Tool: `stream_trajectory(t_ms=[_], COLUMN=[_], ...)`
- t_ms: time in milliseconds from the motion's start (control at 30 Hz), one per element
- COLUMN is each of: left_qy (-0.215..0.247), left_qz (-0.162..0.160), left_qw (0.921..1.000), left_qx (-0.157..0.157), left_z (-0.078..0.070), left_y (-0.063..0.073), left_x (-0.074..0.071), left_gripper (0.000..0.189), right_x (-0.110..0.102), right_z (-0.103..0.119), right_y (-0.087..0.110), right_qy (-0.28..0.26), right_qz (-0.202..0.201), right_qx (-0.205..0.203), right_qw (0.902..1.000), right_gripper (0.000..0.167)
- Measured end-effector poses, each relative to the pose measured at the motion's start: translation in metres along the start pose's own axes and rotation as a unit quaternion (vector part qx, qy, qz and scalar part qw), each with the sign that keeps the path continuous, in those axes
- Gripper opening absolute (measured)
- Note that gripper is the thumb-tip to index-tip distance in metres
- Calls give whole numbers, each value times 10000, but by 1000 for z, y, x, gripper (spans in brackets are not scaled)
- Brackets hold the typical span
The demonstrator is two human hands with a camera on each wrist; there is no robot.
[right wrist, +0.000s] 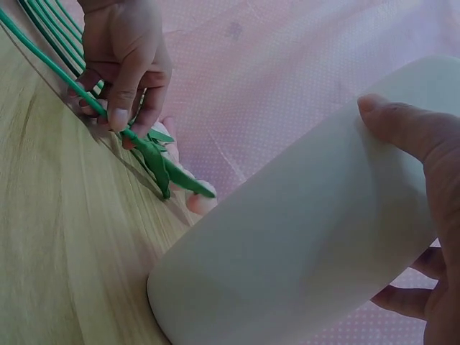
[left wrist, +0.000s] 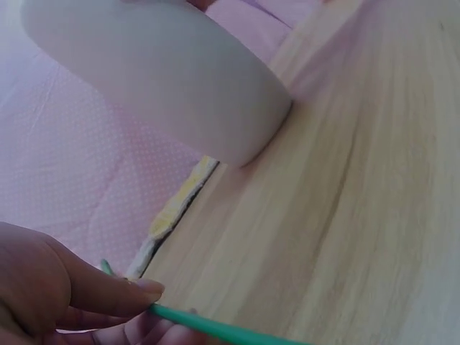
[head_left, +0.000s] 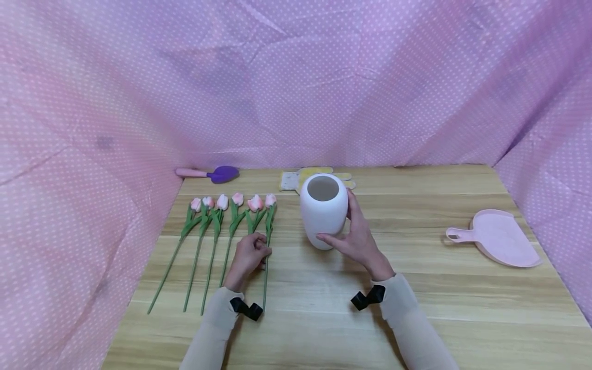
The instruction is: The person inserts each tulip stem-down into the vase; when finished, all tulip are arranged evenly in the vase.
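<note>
A white vase (head_left: pixel 322 218) stands upright on the wooden table, its round mouth facing up. My right hand (head_left: pixel 358 241) grips it from the right side, thumb across the front and fingers round the back. To its left lies a row of pink tulips with green stems. My left hand (head_left: pixel 250 256) pinches the stem of the rightmost tulip (head_left: pixel 270 201) between thumb and fingers, below its leaves. That green stem (left wrist: pixel 215 329) crosses the bottom of the left wrist view. In the right wrist view, the leaves (right wrist: pixel 162 164) hang just beyond the fingertips, near the vase wall.
A purple trowel (head_left: pixel 224 174) with a pink handle lies at the back left. Yellow and white gloves (head_left: pixel 290 181) lie behind the vase. On the right is a pink dustpan (head_left: pixel 504 239). Pink dotted cloth (head_left: pixel 296 92) hangs round the table's back and sides.
</note>
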State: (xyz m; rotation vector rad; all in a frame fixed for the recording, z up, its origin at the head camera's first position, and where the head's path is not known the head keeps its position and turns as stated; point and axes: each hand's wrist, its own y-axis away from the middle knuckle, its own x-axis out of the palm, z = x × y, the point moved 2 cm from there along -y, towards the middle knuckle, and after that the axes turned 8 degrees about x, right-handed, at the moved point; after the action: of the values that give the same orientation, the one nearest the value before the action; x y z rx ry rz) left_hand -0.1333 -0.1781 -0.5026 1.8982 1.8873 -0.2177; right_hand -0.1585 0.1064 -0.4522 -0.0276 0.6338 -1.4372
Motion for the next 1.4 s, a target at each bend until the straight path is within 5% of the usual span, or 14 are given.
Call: stream_trajectory(t_ms=[200,400,700,900,1100,1400], left_qy=[1054,2050,3395,4189,4540,5208], left_qz=[109,215,-117,-313,-584,-1255], left_qw=[9939,9777,9400,9075,8882,8417], left_qx=[-309,-396,-334,-20,393,678], left_z=[3,4,9,11,15,20], left_y=[0,-1,4,7,8,8], left_x=[1,1,3,3,1,-3], left_gripper=[27,32,23,23,20,18], right_x=[0,0,1,0,0,0], right_z=[-1,0,0,0,0,-1], right_y=[1,0,0,1,0,0], right_qy=[73,30,35,53,111,93], right_qz=[-67,-32,-40,-40,-16,7], right_qx=[-82,-106,-72,-49,-66,-119], right_qw=[9999,9999,10000,10000,9999,9999], right_gripper=[121,122,121,121,122,124])
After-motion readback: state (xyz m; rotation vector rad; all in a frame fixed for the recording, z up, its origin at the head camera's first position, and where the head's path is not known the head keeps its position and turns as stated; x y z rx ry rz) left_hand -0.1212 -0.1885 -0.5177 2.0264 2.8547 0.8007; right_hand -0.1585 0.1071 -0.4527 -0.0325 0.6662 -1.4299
